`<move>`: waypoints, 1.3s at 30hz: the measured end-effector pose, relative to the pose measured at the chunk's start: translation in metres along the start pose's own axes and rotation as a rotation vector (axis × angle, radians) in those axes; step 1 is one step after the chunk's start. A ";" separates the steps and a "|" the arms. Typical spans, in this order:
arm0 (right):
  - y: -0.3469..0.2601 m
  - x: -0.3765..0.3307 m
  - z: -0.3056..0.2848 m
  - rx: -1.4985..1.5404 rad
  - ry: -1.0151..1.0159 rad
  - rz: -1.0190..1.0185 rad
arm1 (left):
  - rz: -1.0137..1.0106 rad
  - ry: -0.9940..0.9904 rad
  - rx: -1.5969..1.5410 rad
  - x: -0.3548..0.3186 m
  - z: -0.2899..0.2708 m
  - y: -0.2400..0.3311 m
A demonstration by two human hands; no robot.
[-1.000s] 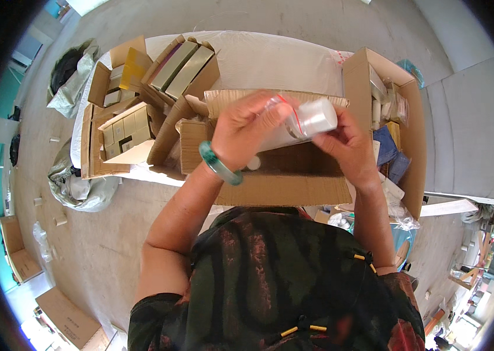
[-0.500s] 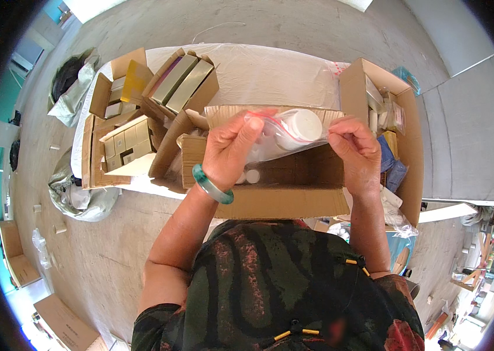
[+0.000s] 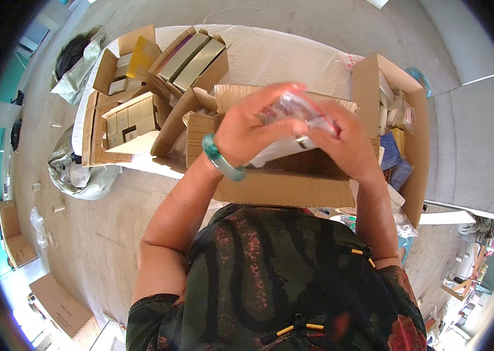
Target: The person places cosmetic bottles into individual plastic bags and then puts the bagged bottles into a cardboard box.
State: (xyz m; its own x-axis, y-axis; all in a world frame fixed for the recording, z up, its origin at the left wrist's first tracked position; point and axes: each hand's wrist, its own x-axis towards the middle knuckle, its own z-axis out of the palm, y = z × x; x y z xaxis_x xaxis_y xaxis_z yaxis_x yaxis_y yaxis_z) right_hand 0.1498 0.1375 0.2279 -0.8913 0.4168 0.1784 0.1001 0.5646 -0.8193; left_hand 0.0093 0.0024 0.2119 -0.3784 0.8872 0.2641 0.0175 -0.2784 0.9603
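Note:
A clear zip bag with a red strip (image 3: pixel 301 110) is between my hands, over an open cardboard box (image 3: pixel 285 188). My left hand (image 3: pixel 250 126), a green bangle at its wrist, is closed on the bag's left side. Gripping the strip end on the right is my right hand (image 3: pixel 346 143), its fingers partly blurred. A smooth white container (image 3: pixel 276 150) shows below the fingers, in or behind the bag's plastic; the hands cover most of it. The inside of the box is largely hidden by my hands.
At left on the white-covered table (image 3: pixel 270 55) stand several open cartons, one with small tan boxes (image 3: pixel 133 120), another with long flat boxes (image 3: pixel 191 61). A tall carton (image 3: pixel 416 158) with mixed packets is at right. Sacks (image 3: pixel 74 169) lie on the floor at left.
My hands have come closer together, and the bag between them is now bunched and tilted. The white lid that showed through the plastic is hidden now. The view has shifted slightly.

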 end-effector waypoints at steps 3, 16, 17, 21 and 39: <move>-0.006 0.004 -0.010 0.021 0.108 0.048 | 0.000 0.022 0.423 0.000 -0.021 -0.014; 0.017 0.008 -0.016 0.348 0.090 0.150 | -0.277 0.122 0.164 -0.018 -0.025 -0.064; 0.018 0.006 -0.017 0.298 0.054 0.162 | -0.259 0.123 0.258 -0.017 -0.025 -0.066; 0.014 0.000 -0.015 0.038 -0.041 0.127 | -0.236 0.141 0.478 -0.018 -0.018 -0.077; 0.160 -0.005 0.080 -0.413 -0.716 0.144 | -0.366 -0.036 0.422 -0.041 -0.050 -0.098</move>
State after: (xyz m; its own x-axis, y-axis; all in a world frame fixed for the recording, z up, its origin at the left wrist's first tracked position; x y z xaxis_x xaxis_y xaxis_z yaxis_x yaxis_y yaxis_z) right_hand 0.1350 0.1681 0.0524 -0.9088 0.0299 -0.4161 0.2638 0.8140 -0.5175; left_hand -0.0234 -0.0257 0.1025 -0.3977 0.9124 -0.0973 0.2624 0.2147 0.9408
